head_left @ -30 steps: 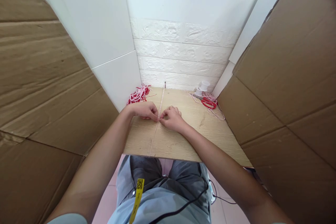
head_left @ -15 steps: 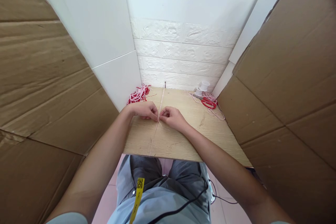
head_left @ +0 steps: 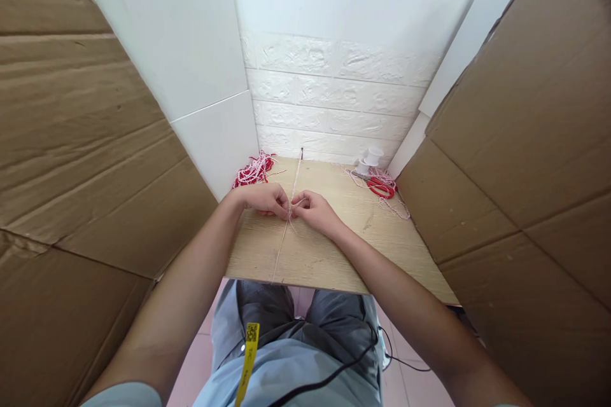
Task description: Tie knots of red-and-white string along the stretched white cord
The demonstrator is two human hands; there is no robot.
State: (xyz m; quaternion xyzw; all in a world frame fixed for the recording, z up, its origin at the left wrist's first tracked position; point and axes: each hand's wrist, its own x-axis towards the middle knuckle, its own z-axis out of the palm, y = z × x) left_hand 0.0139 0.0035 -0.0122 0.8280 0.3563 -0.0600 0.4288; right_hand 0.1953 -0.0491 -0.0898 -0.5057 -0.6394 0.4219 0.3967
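Observation:
A pale braided cord (head_left: 296, 179) runs from a small dark hook (head_left: 301, 151) at the foot of the wall down across the wooden board (head_left: 329, 264) to its front edge. Midway along the cord, my left hand (head_left: 268, 199) is closed with thumb and fingertips pinched on it from the left. Just to the right, my right hand (head_left: 315, 208) pinches a thin loose strand of the same cord between thumb and forefinger. A fine loose end curls below the fingertips. The fingers partly hide the spot where the strands meet.
A heap of red and white cords (head_left: 254, 170) lies at the back left. Red-handled scissors (head_left: 380, 187), white spools (head_left: 371, 157) and loose pink cord sit at the back right. Cardboard panels (head_left: 95, 140) flank both sides, with a white brick-patterned wall (head_left: 324, 92) behind.
My right hand has shifted slightly up, and a loop of thin strand now shows over its fingers. My left hand keeps its pinch in nearly the same place.

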